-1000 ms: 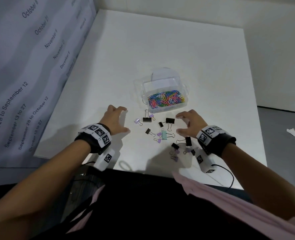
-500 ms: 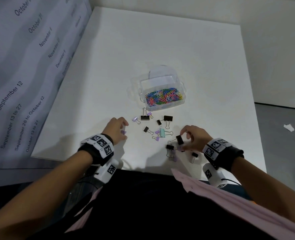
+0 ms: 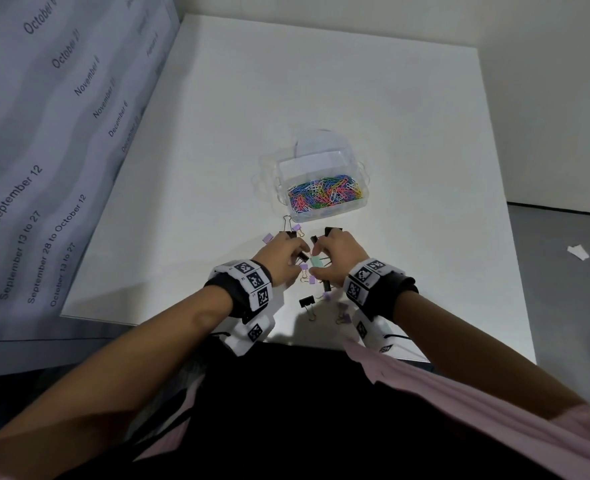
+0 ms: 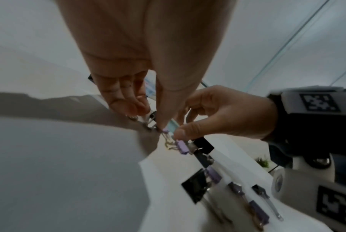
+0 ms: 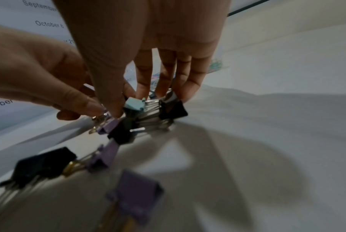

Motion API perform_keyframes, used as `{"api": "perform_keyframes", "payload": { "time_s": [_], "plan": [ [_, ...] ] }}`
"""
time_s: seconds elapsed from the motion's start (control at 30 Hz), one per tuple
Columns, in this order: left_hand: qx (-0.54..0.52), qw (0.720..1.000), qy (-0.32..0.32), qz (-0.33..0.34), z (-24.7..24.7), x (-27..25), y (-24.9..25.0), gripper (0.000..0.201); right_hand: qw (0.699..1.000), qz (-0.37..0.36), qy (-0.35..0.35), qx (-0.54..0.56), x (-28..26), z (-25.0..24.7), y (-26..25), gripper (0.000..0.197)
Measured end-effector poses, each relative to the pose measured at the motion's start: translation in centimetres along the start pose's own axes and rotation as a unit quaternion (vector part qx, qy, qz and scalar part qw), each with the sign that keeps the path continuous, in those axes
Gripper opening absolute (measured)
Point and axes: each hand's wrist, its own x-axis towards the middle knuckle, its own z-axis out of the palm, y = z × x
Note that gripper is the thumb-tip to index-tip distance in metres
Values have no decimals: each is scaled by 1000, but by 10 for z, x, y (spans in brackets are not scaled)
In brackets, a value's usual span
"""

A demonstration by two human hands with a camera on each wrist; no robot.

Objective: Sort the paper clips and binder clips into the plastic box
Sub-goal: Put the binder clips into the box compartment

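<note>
Working left to right across the white desk [image 3: 217, 133]: a banner [image 3: 37, 161] printed with date ranges hangs along its left edge. My left hand [image 3: 281, 259] comes next, fingers curled down into the scatter of binder clips [image 3: 307, 301], fingertips pinching at the wire handles of a small black clip (which clip exactly is blurred in the left wrist view). A purple clip [image 3: 267, 238] and a black one lie just beyond its knuckles, near the plastic box [image 3: 323, 188]. Between the two hands sits a mint-green clip [image 5: 134, 104]; my right hand [image 3: 335, 259] has thumb and forefinger closed on it, the other fingers reaching down onto the black clips beside it. The hands are nearly touching over the pile. Closer to me, near the desk's front edge, a black clip [image 3: 306, 301] and two purple ones lie loose, apart from either hand. The box stands just past the pile, toward the desk's middle, its near compartment full of coloured paper clips [image 3: 324, 195], its far compartment looking pale and bare. Off to the right, a scrap of white paper [image 3: 578, 252] lies on the grey floor.
</note>
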Motion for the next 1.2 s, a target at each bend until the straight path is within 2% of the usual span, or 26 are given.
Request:
{"api": "perform_keyframes", "payload": {
  "time_s": [0.13,0.3,0.43,0.57,0.73,0.93,1.07,1.2],
  "plan": [
    [17,1000,-3,4,-3,-1,2,42,999,-8,9,38,-4,-5,7,27],
    [47,999,-10,23,-8,4,15,43,993,-16,60,104,-9,-9,14,22],
    [79,996,-19,48,-7,11,24,25,990,-26,82,115,-10,-14,16,22],
    [34,998,23,50,-12,13,27,23,992,-24,83,94,-13,-24,26,24],
    [-34,995,95,14,-30,18,19,22,988,44,116,90,-18,-33,60,22],
    [-82,979,183,19,-60,29,36,24,988,77,112,76,-27,-35,83,20],
    [-97,982,161,-6,-69,40,42,30,990,72,103,67,-37,-33,87,19],
    [-68,988,140,14,-57,37,38,44,996,56,38,55,-51,-33,83,24]
  ]
}}
